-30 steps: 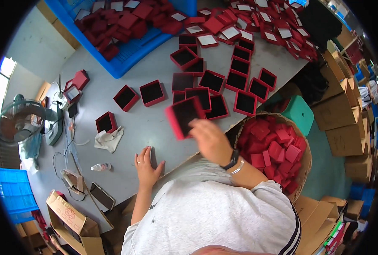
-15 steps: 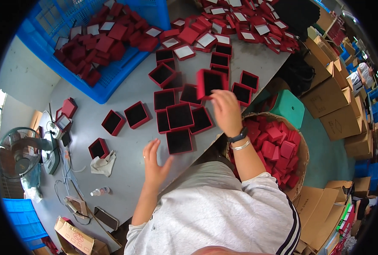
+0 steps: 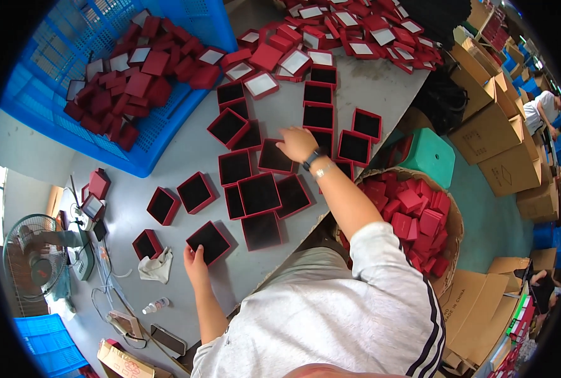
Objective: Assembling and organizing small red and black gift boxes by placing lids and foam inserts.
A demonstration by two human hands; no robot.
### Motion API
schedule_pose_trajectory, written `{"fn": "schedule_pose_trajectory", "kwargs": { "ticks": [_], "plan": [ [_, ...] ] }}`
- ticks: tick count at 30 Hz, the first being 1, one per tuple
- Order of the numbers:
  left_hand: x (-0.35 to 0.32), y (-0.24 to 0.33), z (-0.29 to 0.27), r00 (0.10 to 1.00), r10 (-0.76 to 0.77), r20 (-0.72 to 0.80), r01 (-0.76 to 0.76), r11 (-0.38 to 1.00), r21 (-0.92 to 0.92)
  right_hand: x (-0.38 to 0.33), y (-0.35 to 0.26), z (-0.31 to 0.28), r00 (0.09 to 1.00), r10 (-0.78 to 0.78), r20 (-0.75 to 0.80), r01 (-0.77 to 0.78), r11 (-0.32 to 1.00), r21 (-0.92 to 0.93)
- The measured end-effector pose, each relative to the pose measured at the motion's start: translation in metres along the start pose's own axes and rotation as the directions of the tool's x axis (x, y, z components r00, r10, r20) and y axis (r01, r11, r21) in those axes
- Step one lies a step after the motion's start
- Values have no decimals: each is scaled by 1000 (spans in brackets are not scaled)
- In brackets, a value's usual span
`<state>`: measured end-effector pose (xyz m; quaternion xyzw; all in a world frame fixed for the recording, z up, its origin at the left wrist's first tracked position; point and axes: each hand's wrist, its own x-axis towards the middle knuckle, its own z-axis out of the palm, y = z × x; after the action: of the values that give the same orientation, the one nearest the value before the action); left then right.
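My left hand (image 3: 196, 267) pinches the near wall of a square red box with a black lining (image 3: 210, 243), low over the table's near side. Farther right, my right hand (image 3: 298, 144) reaches over the group of boxes, thumb and fingers apart at the upper right edge of another black-lined box (image 3: 275, 157). A stacked box (image 3: 259, 193) sits on top of its neighbours below that hand. More open boxes stand around, including one box (image 3: 195, 193) to the left and another box (image 3: 354, 147) to the right.
A blue crate (image 3: 148, 165) of red box parts stands at the far left of the grey table (image 3: 123, 208). Red lids (image 3: 261, 84) heap at the back. A round carton (image 3: 458, 234) full of red pieces and a green stool (image 3: 433, 157) are right. A fan (image 3: 36, 258) stands left.
My right hand no longer holds the raised red box and has moved left over the group. My left hand, free before, now grips a box. The whole view has shifted slightly.
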<state>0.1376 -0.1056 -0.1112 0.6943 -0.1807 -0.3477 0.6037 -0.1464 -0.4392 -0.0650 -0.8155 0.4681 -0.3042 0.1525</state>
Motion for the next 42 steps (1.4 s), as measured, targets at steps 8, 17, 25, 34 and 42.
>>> {"fn": "schedule_pose_trajectory", "kwargs": {
  "ticks": [8, 17, 25, 34, 42],
  "plan": [
    [-56, 51, 19, 896, 442, -46, -352, 769, 533, 5, -43, -56, 970, -196, -143, 172, 972, -163],
    [-129, 144, 121, 787, 375, 490, -273, 924, -269, -139, -176, -144, 969, -228, -91, 239, 961, 137],
    [-146, 107, 118, 778, 253, 575, -273, 961, -54, -175, -170, -131, 992, 116, 56, -128, 921, 369],
    [-159, 82, 93, 823, 329, 463, -310, 943, -117, -202, -167, -93, 980, 3, 197, -99, 871, 481],
    [-153, 47, 69, 833, 263, 486, -311, 950, 18, -223, -162, -90, 899, -75, 432, -11, 981, 192]
  ]
}}
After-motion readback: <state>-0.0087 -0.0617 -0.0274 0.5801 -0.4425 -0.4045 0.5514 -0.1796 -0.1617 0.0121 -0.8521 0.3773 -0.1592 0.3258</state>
